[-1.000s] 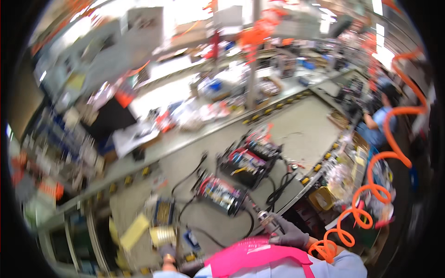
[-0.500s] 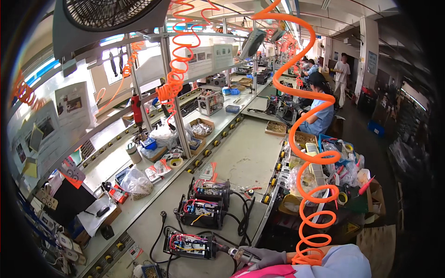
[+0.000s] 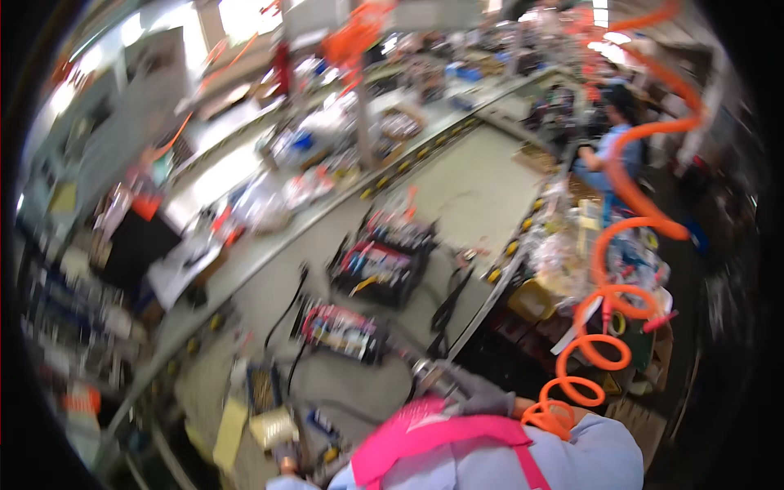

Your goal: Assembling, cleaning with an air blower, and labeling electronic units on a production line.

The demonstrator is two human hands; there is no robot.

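My right hand (image 3: pixel 482 392), in a grey glove, is wrapped round a silver power screwdriver (image 3: pixel 428 377). The tool's tip points left at the end of the nearest black-cased electronic unit (image 3: pixel 341 330), which shows coloured wires and components. Whether the tip touches it is blurred. Low in the picture, my left hand (image 3: pixel 287 456), also gloved, is beside a small pale yellow box (image 3: pixel 274 428). Its fingers are smeared by motion. A tray of small parts (image 3: pixel 263 385) lies just beyond that box. Two similar units (image 3: pixel 380 268) stand behind the nearest one, with black cables attached.
An orange coiled hose (image 3: pixel 625 304) hangs on the right, down to my right forearm. Bins with bags and parts (image 3: pixel 563 261) line the bench's right side. Plastic bags (image 3: pixel 265 204) lie on the left shelf. A co-worker in blue (image 3: pixel 612 151) sits farther along the line.
The view has tilted down and blurred, so the units appear higher. My left hand and the yellow box have come into view. My right hand still holds the screwdriver by the nearest unit.
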